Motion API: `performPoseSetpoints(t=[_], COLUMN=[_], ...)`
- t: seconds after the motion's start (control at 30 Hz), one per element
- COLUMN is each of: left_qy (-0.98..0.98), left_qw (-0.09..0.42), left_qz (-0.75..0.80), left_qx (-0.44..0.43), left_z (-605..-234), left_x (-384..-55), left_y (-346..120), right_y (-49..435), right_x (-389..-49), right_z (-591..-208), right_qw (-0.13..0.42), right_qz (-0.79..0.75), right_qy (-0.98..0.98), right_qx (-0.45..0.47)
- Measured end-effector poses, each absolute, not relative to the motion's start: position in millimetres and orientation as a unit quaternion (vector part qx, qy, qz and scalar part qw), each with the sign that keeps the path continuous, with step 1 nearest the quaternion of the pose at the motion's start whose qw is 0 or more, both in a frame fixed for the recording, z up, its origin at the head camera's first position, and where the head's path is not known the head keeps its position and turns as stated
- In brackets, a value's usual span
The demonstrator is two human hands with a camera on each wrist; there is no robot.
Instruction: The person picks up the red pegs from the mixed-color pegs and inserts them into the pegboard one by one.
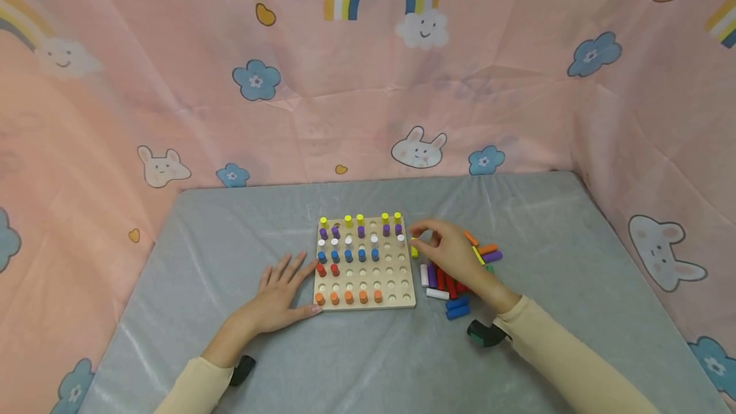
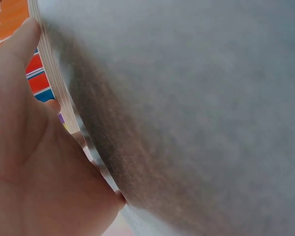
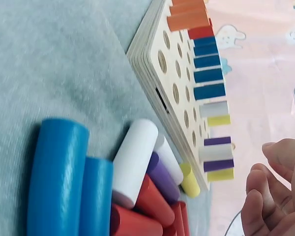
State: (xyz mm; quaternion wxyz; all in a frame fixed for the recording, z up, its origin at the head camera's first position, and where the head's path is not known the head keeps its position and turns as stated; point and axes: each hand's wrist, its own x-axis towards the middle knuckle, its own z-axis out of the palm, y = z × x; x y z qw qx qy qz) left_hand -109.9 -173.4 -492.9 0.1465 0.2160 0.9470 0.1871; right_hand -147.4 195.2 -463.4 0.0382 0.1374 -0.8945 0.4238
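A wooden pegboard (image 1: 398,278) holds coloured pegs in rows: yellow, purple, white, blue, red and orange from back to front. My left hand (image 1: 275,302) lies spread at its left edge, thumb and fingertips touching the side. In the left wrist view its thumb (image 2: 27,42) is against the layered wood. Off the board's right edge, my right hand (image 1: 451,253) hovers with loosely bent fingers, nothing between them. A white peg (image 1: 400,241) stands in the board just left of those fingertips. Under them a yellow peg (image 1: 414,252) lies beside the board.
Loose pegs lie in a pile right of the board, partly hidden by my right hand. Among them are white (image 1: 437,294), blue (image 1: 458,313), purple (image 1: 492,256) and orange (image 1: 487,249) ones. A pink patterned cloth (image 1: 345,114) hangs behind the grey table (image 1: 241,216).
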Motion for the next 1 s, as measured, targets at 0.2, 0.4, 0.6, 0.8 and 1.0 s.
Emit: performPoseSetpoints(t=[0.2,0.4,0.6,0.8,1.0], left_qy=[0.947,0.947,0.947,0.947,0.947], left_qw=[0.149,0.153,0.154,0.156,0.155], left_qz=[0.185,0.185,0.183,0.182,0.184], left_qx=[0.216,0.213,0.213,0.214,0.213], left_z=[-494,-494,-494,-493,-493], left_x=[-110,-111,-111,-111,-111], left_y=[-174,-174,-174,-173,-173], right_y=[204,213,220,229,238], right_x=[-152,-156,-159,-162,-164], right_z=[-464,-468,-470,-473,-478], right_qw=[0.022,0.01,0.015,0.013,0.005], right_qz=[0.426,0.427,0.427,0.435,0.424], right_qy=[-0.896,-0.897,-0.896,-0.893,-0.901], right_qx=[0.124,0.118,0.121,0.116,0.095])
